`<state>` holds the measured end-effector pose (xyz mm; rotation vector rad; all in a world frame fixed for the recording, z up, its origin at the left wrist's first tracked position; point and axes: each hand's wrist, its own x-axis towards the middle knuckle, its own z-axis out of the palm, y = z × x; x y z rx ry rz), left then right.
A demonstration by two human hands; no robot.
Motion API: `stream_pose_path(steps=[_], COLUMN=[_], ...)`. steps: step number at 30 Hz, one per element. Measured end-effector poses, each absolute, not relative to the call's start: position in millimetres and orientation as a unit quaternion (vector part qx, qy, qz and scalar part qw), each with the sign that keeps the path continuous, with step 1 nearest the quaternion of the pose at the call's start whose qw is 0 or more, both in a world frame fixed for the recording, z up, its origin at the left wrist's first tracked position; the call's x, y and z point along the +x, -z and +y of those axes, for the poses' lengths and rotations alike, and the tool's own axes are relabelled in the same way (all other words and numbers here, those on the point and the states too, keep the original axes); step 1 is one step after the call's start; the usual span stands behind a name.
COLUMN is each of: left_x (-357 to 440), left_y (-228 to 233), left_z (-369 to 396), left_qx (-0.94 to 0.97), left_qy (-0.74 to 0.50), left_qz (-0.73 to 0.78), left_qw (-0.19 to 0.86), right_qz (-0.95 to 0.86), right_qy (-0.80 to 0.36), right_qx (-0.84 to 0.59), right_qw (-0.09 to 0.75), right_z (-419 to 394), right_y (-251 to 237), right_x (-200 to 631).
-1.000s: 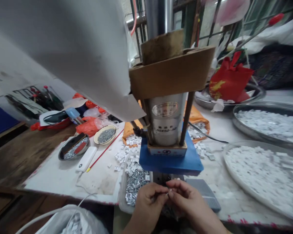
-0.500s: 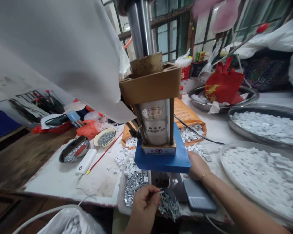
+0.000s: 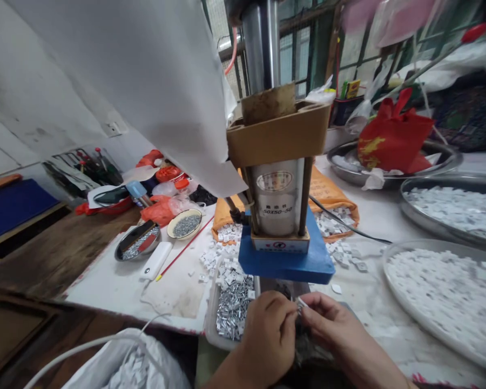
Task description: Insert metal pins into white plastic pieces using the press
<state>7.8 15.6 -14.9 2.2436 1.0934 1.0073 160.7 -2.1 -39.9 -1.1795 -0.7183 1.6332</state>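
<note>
Below the press, my two hands meet. My right hand (image 3: pixel 336 329) pinches a small white plastic piece (image 3: pixel 302 303) between thumb and fingertips. My left hand (image 3: pixel 269 329) is closed, its fingertips against that piece; the small metal pin it pinched earlier is now hidden by the fingers. A press (image 3: pixel 279 205) with a silver cylinder and blue plate (image 3: pixel 285 265) stands just beyond my hands. To the left of my left hand, a clear plastic box (image 3: pixel 211 319) holds many metal pins (image 3: pixel 231 308) and white pieces. My hands partly cover the dark things beneath them.
A round tray (image 3: pixel 392 281) and a metal pan (image 3: pixel 413 210) of white pieces sit at right. An orange sack (image 3: pixel 328 186) spills pieces behind the press. At left lie a metal bowl (image 3: pixel 123 253), a white power bank (image 3: pixel 156 261) and a red stick (image 3: pixel 184 248).
My right hand has come back from the loose white pieces at right and now holds one against my left fingertips. The view has shifted, so the scene sits further right.
</note>
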Motion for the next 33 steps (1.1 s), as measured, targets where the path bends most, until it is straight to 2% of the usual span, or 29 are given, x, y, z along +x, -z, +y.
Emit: stream_pose_path(steps=[9, 14, 16, 20, 22, 28, 33], left_x=[-9, -8, -7, -5, -6, -12, -8], left_y=[17, 20, 21, 21, 20, 22, 25], left_z=[10, 8, 9, 15, 17, 11, 10], left_qx=[0.811, 0.818, 0.798, 0.684, 0.661, 0.787, 0.834], left_qy=[-0.372, -0.357, -0.362, -0.380, -0.392, -0.393, -0.393], left_qz=[0.405, 0.413, 0.434, 0.497, 0.489, 0.392, 0.334], left_qw=[0.199, 0.180, 0.210, 0.375, 0.413, 0.268, 0.198], right_qz=[-0.324, -0.303, -0.295, -0.282, -0.264, -0.262, -0.357], right_qy=[-0.607, -0.610, -0.606, -0.622, -0.654, -0.706, -0.618], right_qx=[-0.537, -0.563, -0.571, -0.547, -0.521, -0.473, -0.521], right_qw=[0.489, 0.468, 0.469, 0.484, 0.481, 0.458, 0.468], right_z=[5, -2, -5, -7, -6, -3, -3], right_y=[29, 29, 29, 28, 28, 30, 27], right_x=[144, 142, 141, 139, 137, 132, 132])
